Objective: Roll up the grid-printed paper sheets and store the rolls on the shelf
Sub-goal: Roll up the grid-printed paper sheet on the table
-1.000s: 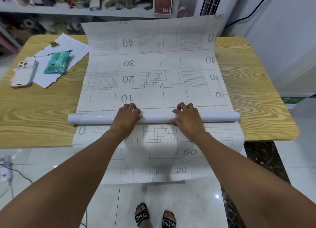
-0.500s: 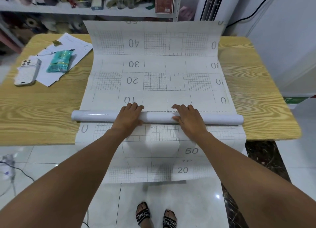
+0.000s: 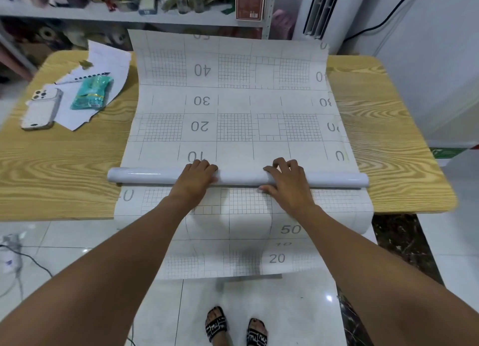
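A grid-printed paper sheet (image 3: 233,99) with numbers 10 to 40 lies flat across the wooden table (image 3: 64,169), its far edge curling up. Its near part is wound into a glossy white paper roll (image 3: 145,175) lying crosswise near the table's front edge. My left hand (image 3: 193,179) lies on top of the roll, fingers curled over its far side. My right hand (image 3: 287,182) grips the roll too, fingers bent over it and thumb at its near side. Another gridded sheet (image 3: 233,255) lies under the roll and hangs over the table's front edge.
A phone (image 3: 42,108), a teal packet (image 3: 93,93) and loose white papers (image 3: 111,60) lie at the table's left. A cluttered shelf (image 3: 103,14) stands behind the table, with a white air conditioner (image 3: 321,8) at the back right. My sandalled feet are on the tiled floor.
The roll has turned a little farther away from me across the sheet. My fingertips now reach the printed 10, which earlier lay clear of them.
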Tool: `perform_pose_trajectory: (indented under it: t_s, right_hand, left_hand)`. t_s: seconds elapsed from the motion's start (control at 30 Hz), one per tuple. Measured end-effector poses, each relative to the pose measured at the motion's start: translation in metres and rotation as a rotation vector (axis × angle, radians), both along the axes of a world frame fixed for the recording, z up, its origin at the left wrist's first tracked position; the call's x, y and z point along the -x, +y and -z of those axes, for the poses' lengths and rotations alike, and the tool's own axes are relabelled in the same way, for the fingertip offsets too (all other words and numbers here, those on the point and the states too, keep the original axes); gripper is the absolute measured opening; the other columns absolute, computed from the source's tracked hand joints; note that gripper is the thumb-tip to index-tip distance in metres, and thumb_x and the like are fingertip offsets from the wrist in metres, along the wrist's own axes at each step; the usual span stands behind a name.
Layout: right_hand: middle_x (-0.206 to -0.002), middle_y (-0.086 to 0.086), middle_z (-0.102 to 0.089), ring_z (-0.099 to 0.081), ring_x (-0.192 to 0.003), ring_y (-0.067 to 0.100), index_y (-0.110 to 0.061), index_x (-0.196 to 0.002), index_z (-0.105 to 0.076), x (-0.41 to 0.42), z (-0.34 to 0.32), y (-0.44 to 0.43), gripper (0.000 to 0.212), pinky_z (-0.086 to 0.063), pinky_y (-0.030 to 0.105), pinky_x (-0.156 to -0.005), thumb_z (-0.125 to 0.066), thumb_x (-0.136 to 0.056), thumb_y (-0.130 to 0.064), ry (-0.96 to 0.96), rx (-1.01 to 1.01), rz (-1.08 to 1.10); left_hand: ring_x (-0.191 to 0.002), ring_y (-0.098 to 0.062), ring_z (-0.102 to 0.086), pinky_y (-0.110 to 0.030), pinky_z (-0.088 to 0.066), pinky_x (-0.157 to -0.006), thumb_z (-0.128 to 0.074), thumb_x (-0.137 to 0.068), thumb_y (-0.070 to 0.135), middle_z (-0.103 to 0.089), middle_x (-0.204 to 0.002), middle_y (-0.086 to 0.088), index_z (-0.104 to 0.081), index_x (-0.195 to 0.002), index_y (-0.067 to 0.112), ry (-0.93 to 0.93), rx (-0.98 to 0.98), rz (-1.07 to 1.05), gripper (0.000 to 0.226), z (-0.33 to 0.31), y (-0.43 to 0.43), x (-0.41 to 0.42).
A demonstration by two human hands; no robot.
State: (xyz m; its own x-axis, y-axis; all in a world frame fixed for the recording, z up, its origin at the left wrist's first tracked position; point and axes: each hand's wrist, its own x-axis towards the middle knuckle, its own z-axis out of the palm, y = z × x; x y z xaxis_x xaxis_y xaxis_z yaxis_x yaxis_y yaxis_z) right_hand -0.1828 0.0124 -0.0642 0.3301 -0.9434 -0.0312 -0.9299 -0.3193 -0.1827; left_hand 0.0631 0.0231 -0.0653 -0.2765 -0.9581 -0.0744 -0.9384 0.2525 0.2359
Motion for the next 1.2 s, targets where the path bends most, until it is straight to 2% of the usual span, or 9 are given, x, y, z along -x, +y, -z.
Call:
perform_pose_trajectory:
  t_s: [0.13,0.27,0.33,0.43,0.67,0.83,1.0,1.13,1.2]
  right_hand:
    - [-0.122,0.005,-0.050,-0.043,-0.109,0.026,-0.016,-0.126,-0.054,0.000,-0.003,-0.002,0.045,-0.035,0.036,-0.091,-0.057,-0.089,-0.041,0.010,-0.008,-0.025]
    - [-0.124,0.001,-0.052,-0.045,-0.111,0.022,-0.016,-0.129,-0.047,-0.003,-0.005,-0.004,0.048,-0.034,0.034,-0.092,-0.059,-0.088,-0.038,-0.044,-0.021,-0.016]
    - [-0.123,0.000,-0.052,-0.046,-0.110,0.021,-0.015,-0.125,-0.049,-0.003,-0.006,-0.004,0.044,-0.034,0.033,-0.091,-0.059,-0.088,-0.037,-0.050,-0.029,-0.014]
    - [-0.118,0.000,-0.055,-0.047,-0.106,0.021,-0.015,-0.118,-0.051,-0.003,-0.004,-0.006,0.037,-0.034,0.033,-0.088,-0.057,-0.089,-0.037,-0.034,-0.026,-0.019]
    - [-0.118,0.002,-0.057,-0.047,-0.108,0.023,-0.013,-0.117,-0.055,-0.004,-0.001,-0.009,0.031,-0.034,0.034,-0.089,-0.046,-0.096,-0.034,-0.018,-0.020,0.010]
    - [-0.120,0.007,-0.054,-0.045,-0.110,0.028,-0.011,-0.117,-0.059,-0.006,0.000,-0.009,0.032,-0.036,0.037,-0.089,-0.042,-0.098,-0.030,0.041,0.032,0.023]
    - [-0.124,0.006,-0.049,-0.042,-0.110,0.028,-0.013,-0.122,-0.055,-0.006,0.000,-0.008,0.040,-0.036,0.037,-0.091,-0.040,-0.097,-0.041,0.106,0.021,-0.015]
    - [-0.124,0.005,-0.048,-0.040,-0.111,0.026,-0.015,-0.127,-0.050,-0.004,0.001,-0.007,0.053,-0.034,0.036,-0.093,-0.048,-0.090,-0.052,0.076,-0.010,-0.021]
    - [-0.125,0.004,-0.047,-0.040,-0.112,0.026,-0.017,-0.132,-0.045,-0.004,0.001,-0.007,0.057,-0.034,0.036,-0.094,-0.052,-0.087,-0.052,0.068,-0.027,-0.035]
  left_hand:
    - [-0.110,-0.037,-0.043,-0.042,-0.039,-0.087,-0.056,-0.086,0.002,-0.046,-0.124,-0.021,-0.055,-0.116,0.004,0.020,0.036,-0.024,0.030,0.000,0.002,0.002]
    - [-0.096,-0.042,-0.049,-0.045,-0.045,-0.074,-0.075,-0.074,0.021,-0.053,-0.106,-0.027,-0.061,-0.103,-0.005,-0.043,0.056,-0.006,0.041,-0.003,0.001,0.007]
    - [-0.096,-0.041,-0.048,-0.046,-0.044,-0.075,-0.077,-0.071,0.027,-0.052,-0.103,-0.026,-0.059,-0.106,-0.006,-0.072,0.038,-0.017,0.051,-0.005,0.000,0.008]
    - [-0.092,-0.041,-0.049,-0.046,-0.044,-0.074,-0.081,-0.067,0.019,-0.054,-0.099,-0.024,-0.058,-0.110,-0.005,-0.083,0.046,0.005,0.055,-0.005,0.000,0.007]
    - [-0.108,-0.033,-0.044,-0.039,-0.034,-0.091,-0.068,-0.078,0.008,-0.052,-0.117,-0.015,-0.044,-0.126,0.004,-0.008,0.038,-0.039,0.054,0.000,-0.003,0.005]
    - [-0.097,-0.028,-0.046,-0.032,-0.029,-0.087,-0.060,-0.082,0.008,-0.056,-0.103,-0.011,-0.050,-0.109,0.006,0.008,-0.008,-0.068,0.029,0.003,-0.006,0.001]
    - [-0.099,-0.030,-0.046,-0.033,-0.030,-0.089,-0.054,-0.087,0.009,-0.055,-0.105,-0.012,-0.052,-0.110,0.004,0.037,0.009,-0.043,0.023,0.005,-0.004,-0.001]
    - [-0.090,-0.037,-0.049,-0.041,-0.038,-0.075,-0.065,-0.079,0.001,-0.056,-0.098,-0.020,-0.060,-0.102,-0.002,0.005,0.073,-0.009,0.024,0.007,-0.005,-0.003]
    - [-0.092,-0.037,-0.048,-0.041,-0.036,-0.076,-0.061,-0.083,0.003,-0.055,-0.100,-0.020,-0.060,-0.104,-0.002,-0.005,0.069,-0.002,0.022,0.006,-0.006,-0.004]
